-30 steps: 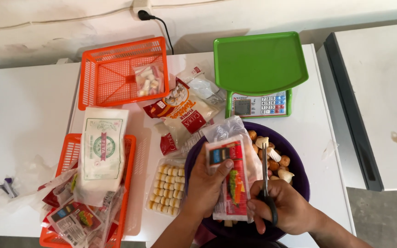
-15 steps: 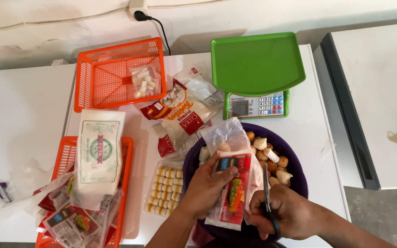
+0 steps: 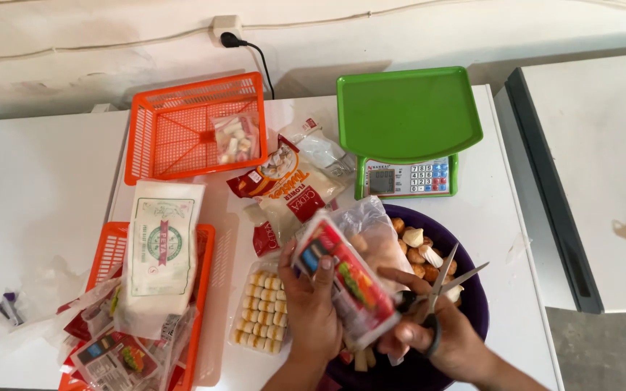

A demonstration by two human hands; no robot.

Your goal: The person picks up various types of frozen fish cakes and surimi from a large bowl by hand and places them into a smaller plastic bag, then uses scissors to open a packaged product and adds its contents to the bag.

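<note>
Your left hand (image 3: 313, 308) has a clenched grip on a food packet (image 3: 345, 279), tilted over the purple bowl (image 3: 472, 304) at the near edge of the white tabletop (image 3: 38, 188). Your right hand (image 3: 443, 340) grasps scissors (image 3: 440, 293), blades parted, just beside the packet. The bowl holds pale and brown food pieces (image 3: 414, 246). Left of it lie a clear tray of small rolls (image 3: 259, 311) and an orange basket (image 3: 110, 253) carrying a white bag (image 3: 161, 253). Farther off stand 1 green scale (image 3: 407, 116) and a second orange basket (image 3: 182, 130), then the white wall with a plugged socket (image 3: 226, 29).
</note>
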